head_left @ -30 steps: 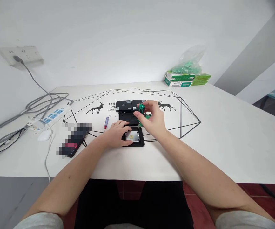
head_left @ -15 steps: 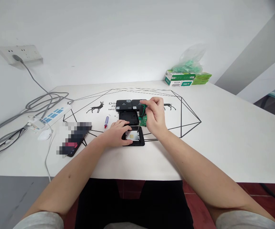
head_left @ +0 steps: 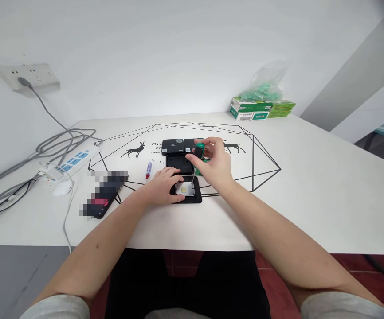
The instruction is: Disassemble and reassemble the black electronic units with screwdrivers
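Observation:
My right hand (head_left: 216, 163) holds a green and black screwdriver (head_left: 199, 151) by its handle, shaft pointing down. The tip meets the upper right part of a black device housing (head_left: 197, 199) with a silver plate (head_left: 186, 189) in it. My left hand (head_left: 160, 187) grips the left side of this housing, thumb and fingers at its edges. Just behind lies an open black cover (head_left: 180, 164). A green circuit board (head_left: 199, 171) is partly hidden by my right hand. Two black devices (head_left: 172, 146) lie side by side farther back.
A small purple and red screwdriver (head_left: 148, 170) lies left of my left hand. Farther left are a phone (head_left: 107, 195), a white mouse (head_left: 62, 188), a power strip (head_left: 75, 162) and grey cables. Green and white boxes (head_left: 252, 106) with a plastic bag stand at the back right.
My right thumb and fingers have shifted around the screwdriver handle, and the thumb now reaches farther left. The handle's green end shows more. My left hand and the housing have not moved.

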The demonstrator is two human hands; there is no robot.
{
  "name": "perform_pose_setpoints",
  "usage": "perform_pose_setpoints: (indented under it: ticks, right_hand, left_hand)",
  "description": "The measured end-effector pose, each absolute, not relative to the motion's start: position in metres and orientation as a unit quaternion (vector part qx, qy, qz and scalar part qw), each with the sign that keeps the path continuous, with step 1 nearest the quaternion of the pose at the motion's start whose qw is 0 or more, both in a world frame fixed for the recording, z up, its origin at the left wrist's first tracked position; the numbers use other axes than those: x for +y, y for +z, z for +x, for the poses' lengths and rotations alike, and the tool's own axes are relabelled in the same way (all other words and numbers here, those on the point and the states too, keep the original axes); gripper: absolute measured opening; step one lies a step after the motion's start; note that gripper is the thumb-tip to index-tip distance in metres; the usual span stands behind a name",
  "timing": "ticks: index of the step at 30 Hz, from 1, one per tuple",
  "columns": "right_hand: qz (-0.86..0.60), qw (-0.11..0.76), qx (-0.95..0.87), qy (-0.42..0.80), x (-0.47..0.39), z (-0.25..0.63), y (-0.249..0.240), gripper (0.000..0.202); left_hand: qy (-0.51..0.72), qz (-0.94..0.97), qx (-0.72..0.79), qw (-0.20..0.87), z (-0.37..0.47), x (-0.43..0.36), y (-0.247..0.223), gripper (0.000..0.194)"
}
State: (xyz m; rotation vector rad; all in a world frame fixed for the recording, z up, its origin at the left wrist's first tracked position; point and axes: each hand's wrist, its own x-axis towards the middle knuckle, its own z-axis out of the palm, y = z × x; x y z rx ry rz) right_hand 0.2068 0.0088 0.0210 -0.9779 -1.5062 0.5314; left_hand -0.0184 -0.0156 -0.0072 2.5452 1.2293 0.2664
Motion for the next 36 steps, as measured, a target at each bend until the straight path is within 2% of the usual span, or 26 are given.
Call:
perform_pose_setpoints:
  ticks: [10, 18, 23, 36]
  right_hand:
    - [-0.447, 0.589, -0.647, 0.186, 0.008, 0.209, 0.024, 0.04]
    - [-0.413, 0.624, -0.643, 0.164, 0.01, 0.211, 0.022, 0.038]
    - [-0.42, 0.636, -0.633, 0.136, 0.014, 0.214, 0.023, 0.036]
    - [-0.419, 0.634, -0.636, 0.132, 0.014, 0.216, 0.024, 0.034]
  left_hand:
    - [0.099, 0.883, 0.43, 0.158, -0.018, -0.016, -0.006, 0.052]
    - [0.194, 0.867, 0.444, 0.12, 0.004, -0.01, -0.013, 0.019]
    - [0.161, 0.865, 0.459, 0.123, 0.027, -0.008, -0.012, 0.017]
    - [0.11, 0.879, 0.464, 0.012, 0.046, -0.015, -0.014, 0.02]
